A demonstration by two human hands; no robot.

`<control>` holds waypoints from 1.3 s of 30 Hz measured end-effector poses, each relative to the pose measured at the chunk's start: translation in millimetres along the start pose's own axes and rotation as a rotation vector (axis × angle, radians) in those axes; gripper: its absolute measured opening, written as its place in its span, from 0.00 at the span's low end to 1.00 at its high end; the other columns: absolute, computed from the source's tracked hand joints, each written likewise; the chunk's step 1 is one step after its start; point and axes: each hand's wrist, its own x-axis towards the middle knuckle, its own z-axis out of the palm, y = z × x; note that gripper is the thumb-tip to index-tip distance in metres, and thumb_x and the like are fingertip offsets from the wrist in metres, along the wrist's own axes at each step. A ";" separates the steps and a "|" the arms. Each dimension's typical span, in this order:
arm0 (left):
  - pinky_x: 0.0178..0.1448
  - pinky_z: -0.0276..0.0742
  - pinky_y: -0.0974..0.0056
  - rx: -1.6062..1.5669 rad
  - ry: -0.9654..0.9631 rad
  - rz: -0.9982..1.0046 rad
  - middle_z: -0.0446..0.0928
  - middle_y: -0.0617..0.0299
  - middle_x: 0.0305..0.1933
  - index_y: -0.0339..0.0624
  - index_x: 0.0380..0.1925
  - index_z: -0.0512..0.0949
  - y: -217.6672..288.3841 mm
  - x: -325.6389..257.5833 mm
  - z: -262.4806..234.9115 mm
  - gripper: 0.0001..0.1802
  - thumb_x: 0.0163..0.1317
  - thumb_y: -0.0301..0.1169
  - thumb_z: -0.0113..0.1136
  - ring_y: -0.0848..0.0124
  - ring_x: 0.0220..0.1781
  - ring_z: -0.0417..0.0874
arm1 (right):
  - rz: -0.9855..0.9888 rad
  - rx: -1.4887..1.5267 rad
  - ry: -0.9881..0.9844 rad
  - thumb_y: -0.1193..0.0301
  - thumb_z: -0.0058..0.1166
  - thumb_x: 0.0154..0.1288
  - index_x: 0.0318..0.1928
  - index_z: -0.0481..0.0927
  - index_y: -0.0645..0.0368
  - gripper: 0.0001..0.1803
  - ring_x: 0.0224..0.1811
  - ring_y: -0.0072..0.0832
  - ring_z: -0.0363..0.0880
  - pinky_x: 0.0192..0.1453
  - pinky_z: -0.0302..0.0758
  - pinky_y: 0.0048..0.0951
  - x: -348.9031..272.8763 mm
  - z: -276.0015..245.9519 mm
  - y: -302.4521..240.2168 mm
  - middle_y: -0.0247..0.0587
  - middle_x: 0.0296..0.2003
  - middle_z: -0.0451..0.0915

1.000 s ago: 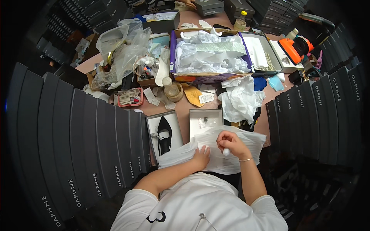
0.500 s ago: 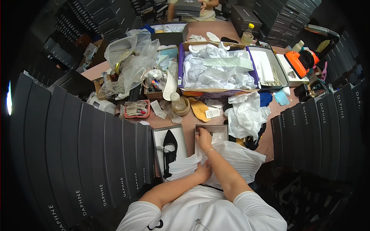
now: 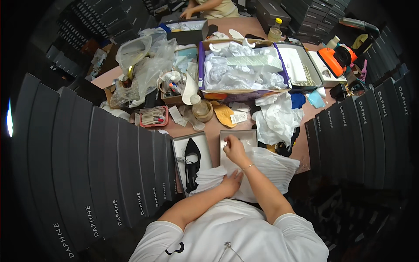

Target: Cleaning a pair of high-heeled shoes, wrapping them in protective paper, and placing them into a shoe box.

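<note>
Over the near part of a grey open box is my right hand, its fingers curled together; whatever they may hold is hidden. White tissue paper spreads from that box's near side toward me and leftward over the neighbouring box. My left hand lies on this paper with its fingers stretched out. To the left, a black pointed shoe rests on its side in a shallow white-lined box part, its heel end near the paper. Contents of the right box are mostly covered by my hand and the paper.
Tall stacks of dark shoeboxes flank me, with more at right. Ahead stand a purple-edged carton of crumpled paper, a glass jar, a red basket and an orange device. Another person's hand is at the far side.
My right hand has pulled back slightly from inside the right box, and its fingers have curled. The left hand's fingers show more. Across the table, the other person no longer holds the dark box.
</note>
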 end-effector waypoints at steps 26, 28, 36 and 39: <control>0.58 0.74 0.53 -0.536 0.438 -0.575 0.64 0.40 0.66 0.36 0.62 0.66 -43.1 -96.2 -129.9 0.43 0.51 0.49 0.69 0.43 0.58 0.75 | -0.126 -0.601 -0.188 0.67 0.57 0.57 0.67 0.61 0.58 0.37 0.69 0.54 0.57 0.67 0.58 0.56 -120.1 4.2 45.8 0.61 0.67 0.57; 0.58 0.73 0.56 -0.758 0.198 -0.523 0.74 0.42 0.55 0.33 0.55 0.73 -57.0 -107.0 -136.9 0.36 0.52 0.47 0.69 0.50 0.55 0.78 | -0.055 -0.455 -0.164 0.66 0.59 0.57 0.68 0.59 0.59 0.40 0.69 0.54 0.56 0.68 0.57 0.56 -115.8 -1.4 41.4 0.63 0.68 0.55; 0.55 0.72 0.55 -0.203 0.740 -0.578 0.78 0.49 0.46 0.38 0.39 0.78 -81.2 -132.9 -223.3 0.13 0.50 0.20 0.60 0.54 0.53 0.77 | -0.049 -0.660 -0.199 0.62 0.62 0.57 0.70 0.55 0.61 0.44 0.72 0.54 0.49 0.71 0.53 0.56 -119.2 14.6 36.3 0.60 0.69 0.53; 0.61 0.69 0.55 0.170 0.945 -0.367 0.74 0.47 0.53 0.36 0.48 0.75 -31.5 -129.8 -261.3 0.20 0.51 0.21 0.59 0.52 0.58 0.73 | 0.087 -0.540 -0.254 0.62 0.62 0.56 0.70 0.55 0.61 0.45 0.73 0.55 0.47 0.70 0.52 0.59 -111.5 5.6 30.2 0.60 0.70 0.52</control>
